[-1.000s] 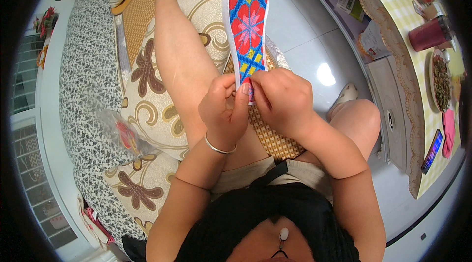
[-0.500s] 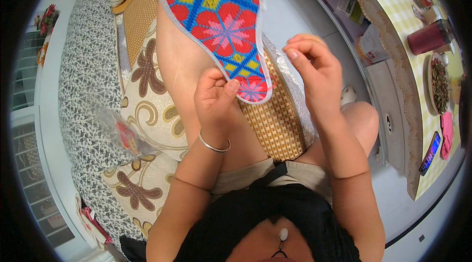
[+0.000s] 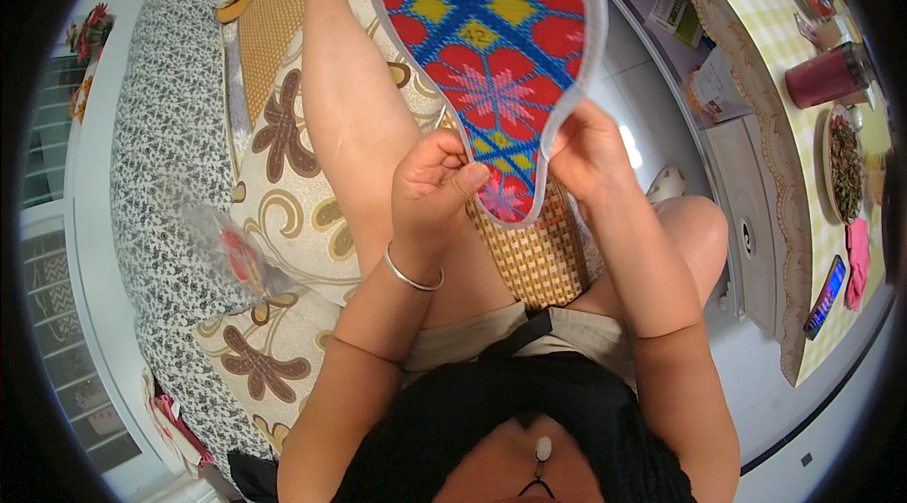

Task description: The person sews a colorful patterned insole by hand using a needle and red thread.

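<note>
Because both hands pinch the narrow end of the embroidered insole (image 3: 491, 59), it stands up close in front of the face, its red flowers and blue grid turned toward the eyes. The left hand (image 3: 430, 187) closes thumb and fingers on the left edge, while the right hand (image 3: 586, 153) grips the right edge (its fingertips are hidden behind the pale binding). Below, a woven mat (image 3: 529, 257) lies across the lap, beside a flowered cushion (image 3: 283, 210).

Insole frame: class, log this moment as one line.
left hand: pinches insole edge | right hand: grips other edge | insole: patterned face up, over woven mat
</note>
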